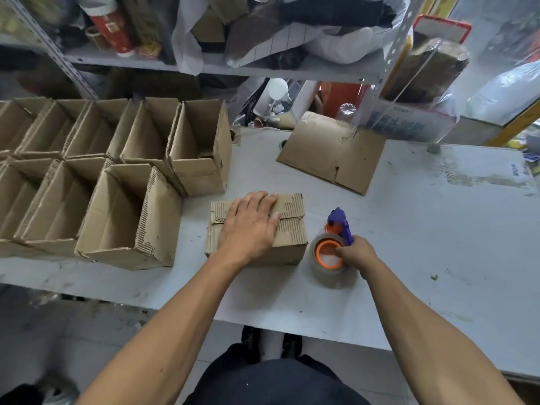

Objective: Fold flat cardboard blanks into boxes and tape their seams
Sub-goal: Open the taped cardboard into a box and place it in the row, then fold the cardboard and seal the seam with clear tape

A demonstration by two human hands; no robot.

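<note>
**Flaps held down, tape gun in hand**

The left hand (251, 222) lay flat on top of the folded box (287, 226), its fingers (257, 201) straight and close together, pressing the two closed flaps down where their edges met. The box stood on the white table (409, 229), directly under those fingers, with its corrugated flap edges showing just beyond the fingertips.

The right hand (358, 254) gripped the tape dispenser (336, 247), fingers curled round its purple handle; the thumb reached over the orange hub of the tape roll. The dispenser sat on the table just beside the box, to the right of the left fingers, its purple nose pointing away from the person.

Beyond both hands, well apart from the fingers, a flat cardboard blank (331, 152) lay on the table. To the left of the left fingers stood rows of open finished boxes (117, 182), packed side by side, the nearest one just beside the box being pressed. A metal shelf (263, 68) crowded with bags and packages rose behind the table.
</note>
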